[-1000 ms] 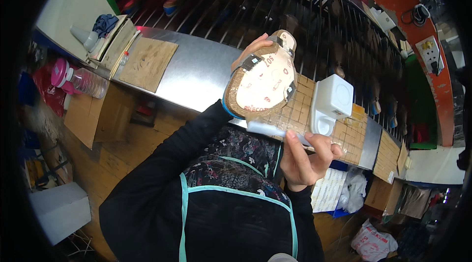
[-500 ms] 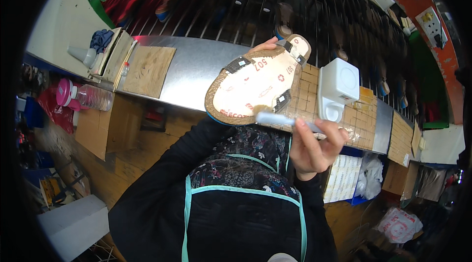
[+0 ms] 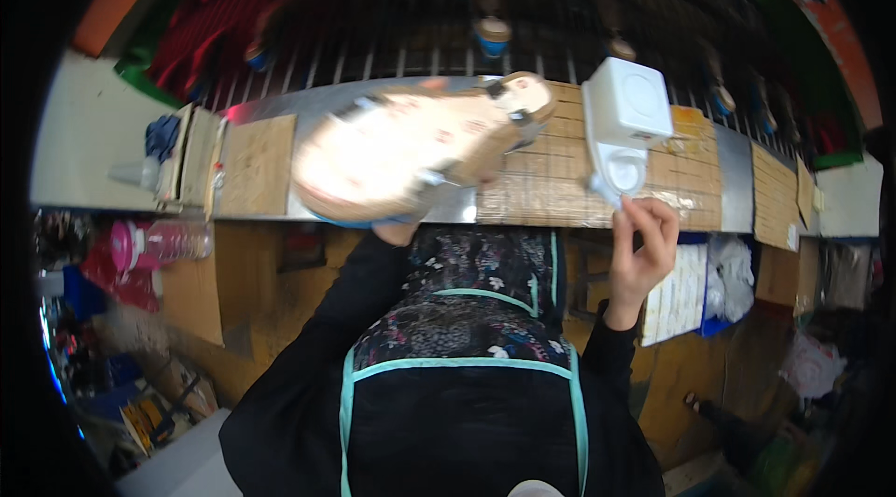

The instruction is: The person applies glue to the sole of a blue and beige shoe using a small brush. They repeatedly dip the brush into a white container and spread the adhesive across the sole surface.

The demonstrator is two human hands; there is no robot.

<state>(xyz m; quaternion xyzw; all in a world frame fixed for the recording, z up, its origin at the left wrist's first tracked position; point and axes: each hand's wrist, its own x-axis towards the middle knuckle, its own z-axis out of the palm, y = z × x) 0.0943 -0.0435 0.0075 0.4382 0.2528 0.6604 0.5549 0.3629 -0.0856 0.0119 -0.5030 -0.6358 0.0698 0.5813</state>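
Head view: shoe sole, tan with pale inner face, blurred, held flat and tilted at centre frame above metal bench edge. Left hand mostly hidden beneath sole, gripping it from under, likely to keep pale face turned up; finger spread cannot be told. Right hand, right of centre, fingers curled, fingertips pinching small white nozzle or brush at white box-shaped dispenser on bamboo mat. Cardboard sheet at left; pink bottle at far left.
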